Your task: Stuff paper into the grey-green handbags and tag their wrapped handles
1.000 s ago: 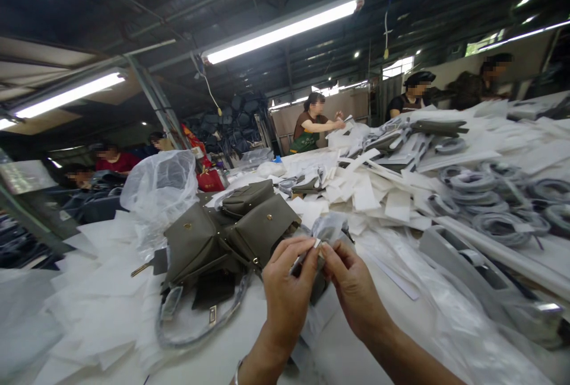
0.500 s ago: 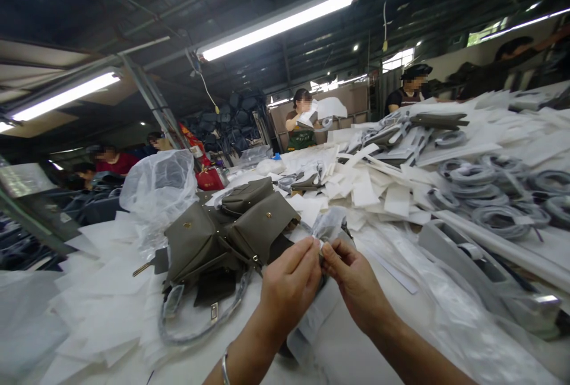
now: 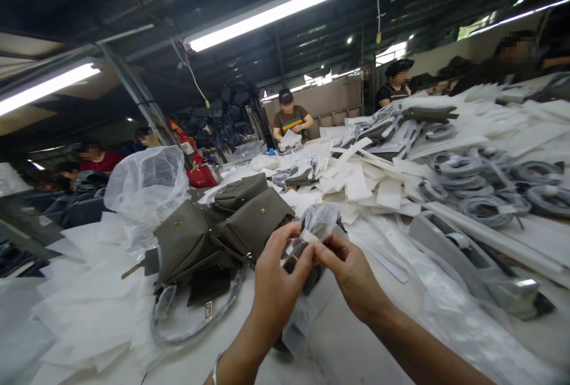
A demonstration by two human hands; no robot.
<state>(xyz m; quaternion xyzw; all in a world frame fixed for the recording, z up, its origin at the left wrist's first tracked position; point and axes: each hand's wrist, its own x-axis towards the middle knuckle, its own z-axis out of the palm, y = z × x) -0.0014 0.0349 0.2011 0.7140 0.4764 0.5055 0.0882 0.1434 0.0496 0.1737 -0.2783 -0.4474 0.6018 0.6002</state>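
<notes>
Near the middle of the view, my left hand (image 3: 281, 275) pinches a small bundle wrapped in translucent film (image 3: 321, 221), with dark material showing between thumb and fingers. From the right, my right hand (image 3: 351, 272) is closed at the bundle's lower edge, its thumb and finger meeting a white strip. The two hands almost touch. Olive-grey bags (image 3: 253, 223) with gold studs lie just left of my left hand. A film-wrapped handle (image 3: 196, 334) curves out in front of them on the white surface.
White sheets (image 3: 84, 290) spread at the left beside a clear plastic bag (image 3: 146, 186). A grey tape dispenser (image 3: 472, 266) and wrapped coiled straps (image 3: 485, 210) lie at the right. Across the table, a person in an apron (image 3: 291, 117) works among white sheets.
My left hand has opened its grip wider around the bundle, and more of the film shows above the fingers. The person opposite has lowered the white sheet. The view has shifted slightly.
</notes>
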